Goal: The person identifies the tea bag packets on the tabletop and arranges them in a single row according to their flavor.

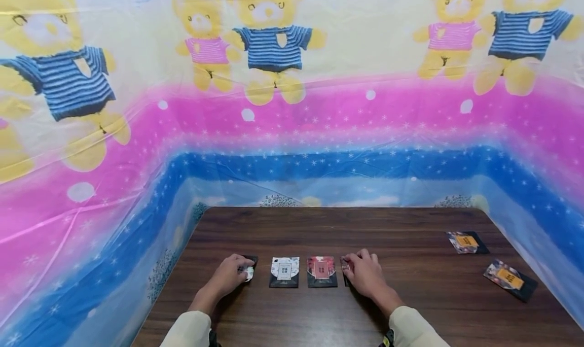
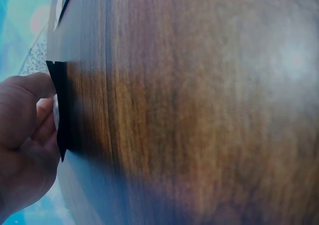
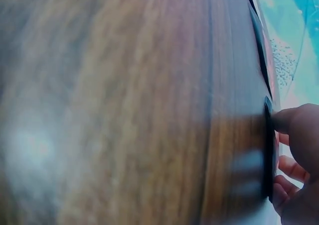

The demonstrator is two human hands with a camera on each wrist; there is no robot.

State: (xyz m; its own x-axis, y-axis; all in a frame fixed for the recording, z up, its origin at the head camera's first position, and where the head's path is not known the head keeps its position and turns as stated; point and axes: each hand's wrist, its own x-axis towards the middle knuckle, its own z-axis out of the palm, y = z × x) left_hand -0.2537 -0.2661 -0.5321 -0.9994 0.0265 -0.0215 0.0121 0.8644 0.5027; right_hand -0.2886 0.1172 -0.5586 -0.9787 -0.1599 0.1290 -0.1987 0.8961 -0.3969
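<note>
One packet (image 1: 249, 273) sits pinched between left fingers (image 1: 241, 262); another packet (image 1: 344, 265) likewise between right fingers (image 1: 354, 258).

smooth, slightly glossy wood-grain table (image 1: 283, 316)

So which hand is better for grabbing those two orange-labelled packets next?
Probably the right hand: both orange-labelled packets lie on its side, nearer, though it's touching another packet. The left hand is farther away, beyond the red packet.

left packet (image 1: 249, 273): partly hidden by left hand (image 1: 230, 275) | right packet (image 1: 345, 280): likewise, right hand (image 1: 366, 274) | label print (image 1: 285, 271): illegible
</note>
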